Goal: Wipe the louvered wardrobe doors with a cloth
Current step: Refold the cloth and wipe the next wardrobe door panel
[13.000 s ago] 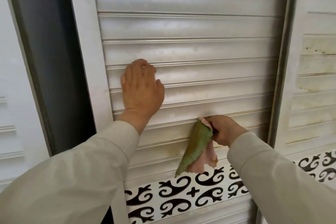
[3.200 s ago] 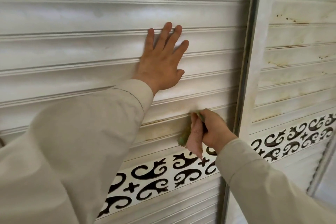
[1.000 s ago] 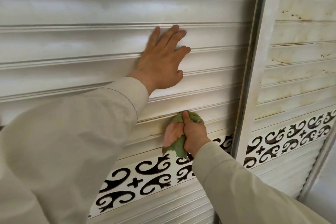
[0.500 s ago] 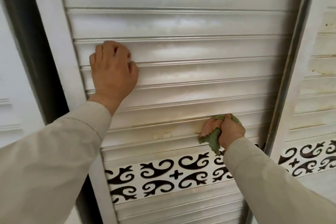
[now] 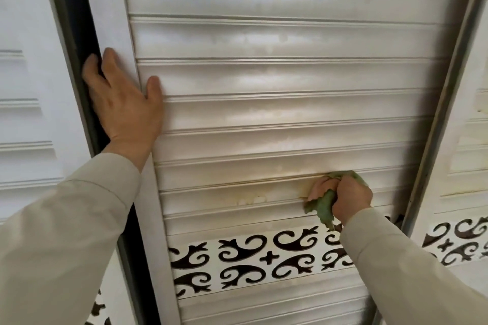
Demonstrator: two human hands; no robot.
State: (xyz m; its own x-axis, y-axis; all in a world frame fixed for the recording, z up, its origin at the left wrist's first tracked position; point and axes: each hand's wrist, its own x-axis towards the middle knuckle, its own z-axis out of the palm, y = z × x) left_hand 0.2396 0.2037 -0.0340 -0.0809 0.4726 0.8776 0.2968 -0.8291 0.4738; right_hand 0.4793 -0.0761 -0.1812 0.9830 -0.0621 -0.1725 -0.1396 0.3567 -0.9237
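Note:
The white louvered wardrobe door (image 5: 264, 74) fills the view. My right hand (image 5: 352, 199) grips a bunched green and pink cloth (image 5: 323, 210) and presses it against a low slat near the door's right side. Brownish yellow stains run along that slat (image 5: 237, 199) to the left of the cloth. My left hand (image 5: 124, 111) lies on the door's left stile; its fingers hook over the edge into the dark gap (image 5: 76, 21) and its thumb rests on the slats.
A band of black scroll cut-outs (image 5: 250, 258) runs below the wiped slat. A second louvered door (image 5: 470, 153) with yellowed slats stands to the right behind a grey frame strip (image 5: 449, 87). Another white door (image 5: 26, 87) is at the left.
My left hand has moved from the slats to the door's left edge and hooked over it. My right hand with the cloth stays on the same low slat. The view has come closer.

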